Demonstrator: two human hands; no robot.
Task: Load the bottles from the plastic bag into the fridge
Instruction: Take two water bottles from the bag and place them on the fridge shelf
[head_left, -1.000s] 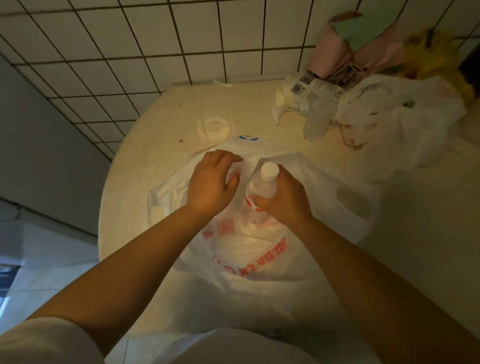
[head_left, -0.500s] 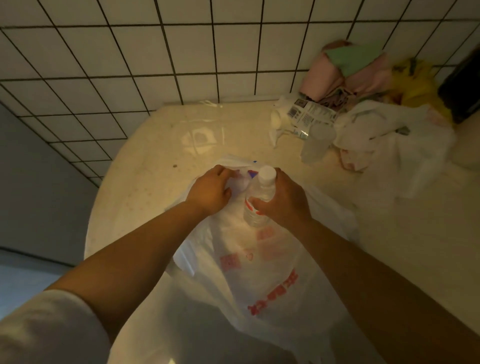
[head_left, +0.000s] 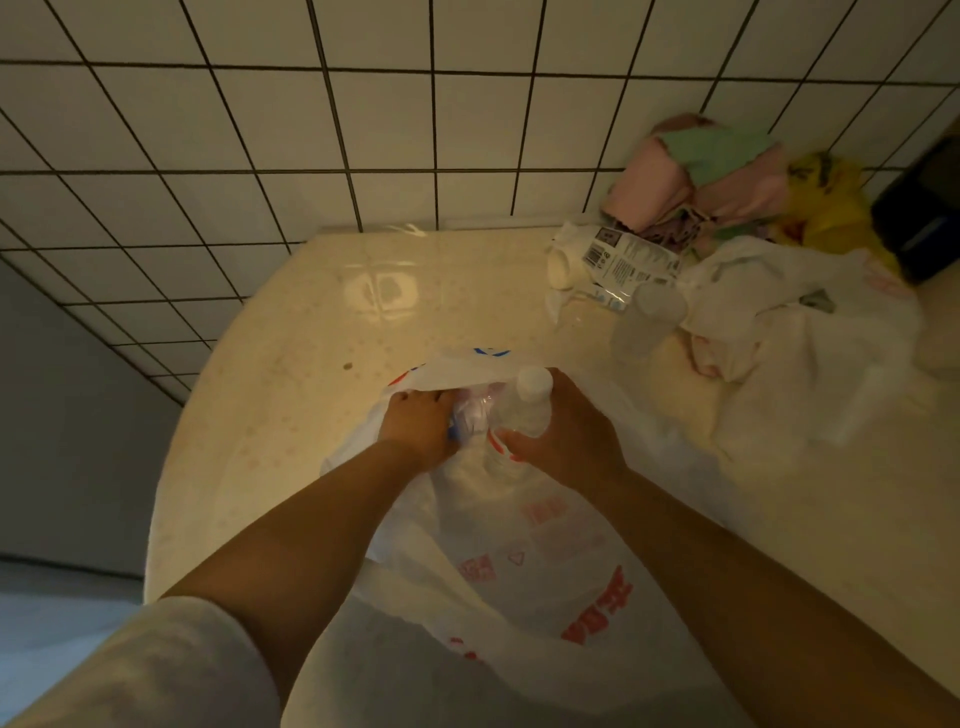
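White plastic bag (head_left: 519, 561), red-printed, laid on the beige countertop (head_left: 291, 395); mouth held open. Clear water bottle (head_left: 522, 410), white-capped, is gripped upright by the right hand (head_left: 566, 441) at the mouth. Left hand (head_left: 415, 423) is sunk inside, fingers hidden; its grasp cannot be told.

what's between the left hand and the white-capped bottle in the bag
In the head view, a crumpled clear bottle top sits between the left hand and the white-capped bottle held by the right hand.
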